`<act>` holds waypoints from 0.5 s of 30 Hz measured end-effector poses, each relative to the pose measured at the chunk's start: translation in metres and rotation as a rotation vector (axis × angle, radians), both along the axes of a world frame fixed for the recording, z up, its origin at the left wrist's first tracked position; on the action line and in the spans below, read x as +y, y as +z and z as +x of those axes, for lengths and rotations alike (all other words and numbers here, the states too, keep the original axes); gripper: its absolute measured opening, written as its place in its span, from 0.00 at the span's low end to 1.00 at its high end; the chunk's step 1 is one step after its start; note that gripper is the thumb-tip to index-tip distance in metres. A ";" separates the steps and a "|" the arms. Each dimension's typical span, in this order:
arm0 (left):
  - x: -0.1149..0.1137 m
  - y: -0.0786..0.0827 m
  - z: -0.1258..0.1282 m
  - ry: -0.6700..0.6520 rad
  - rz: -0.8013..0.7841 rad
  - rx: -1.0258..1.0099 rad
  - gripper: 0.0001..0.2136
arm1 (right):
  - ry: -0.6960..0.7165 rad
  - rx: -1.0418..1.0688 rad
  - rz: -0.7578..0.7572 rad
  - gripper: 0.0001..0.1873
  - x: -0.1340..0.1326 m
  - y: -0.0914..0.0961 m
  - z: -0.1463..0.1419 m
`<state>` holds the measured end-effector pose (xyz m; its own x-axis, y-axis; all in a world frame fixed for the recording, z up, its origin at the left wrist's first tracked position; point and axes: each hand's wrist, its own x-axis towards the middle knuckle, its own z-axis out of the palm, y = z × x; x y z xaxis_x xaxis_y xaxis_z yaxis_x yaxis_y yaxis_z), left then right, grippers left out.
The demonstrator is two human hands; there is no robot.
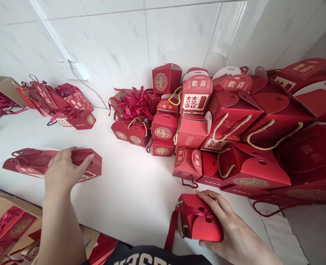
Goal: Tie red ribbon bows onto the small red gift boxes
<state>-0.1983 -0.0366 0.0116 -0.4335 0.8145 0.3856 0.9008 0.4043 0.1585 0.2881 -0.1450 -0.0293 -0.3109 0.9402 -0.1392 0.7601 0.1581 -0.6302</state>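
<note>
My right hand (226, 221) is wrapped around a small red gift box (187, 224) near the front edge of the table. A dark red ribbon (190, 211) is tied across its top, with one tail hanging down at the left; gold cord shows at its side. On the left, my left hand (65, 167) lies over a long red gift box (92, 162), thumb spread to the right and fingers over the far side. Its grip hides the middle of that box, and more red boxes (27, 160) with ribbon adjoin it on the left.
Stacked red gift boxes (240, 110), some with gold rope handles, fill the right side. A box of ribbons (132, 105) stands at the wall. Ribboned boxes (77, 106) sit back left, below a socket (71, 70). An open carton (21, 206) of red boxes is front left.
</note>
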 end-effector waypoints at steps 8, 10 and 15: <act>0.015 -0.013 0.101 -0.693 0.088 -0.065 0.17 | -0.002 -0.033 0.008 0.47 -0.001 0.002 -0.003; 0.023 -0.023 0.138 -0.789 0.162 -0.144 0.14 | -0.001 -0.041 0.009 0.47 -0.001 0.002 -0.003; 0.039 -0.042 0.215 -0.828 0.340 -0.251 0.05 | -0.003 -0.041 0.000 0.47 -0.002 0.003 -0.004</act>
<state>0.0163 0.0026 -0.0305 0.1323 0.7619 0.6341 0.8049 -0.4559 0.3799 0.2841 -0.1471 -0.0268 -0.3022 0.9411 -0.1516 0.7860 0.1561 -0.5982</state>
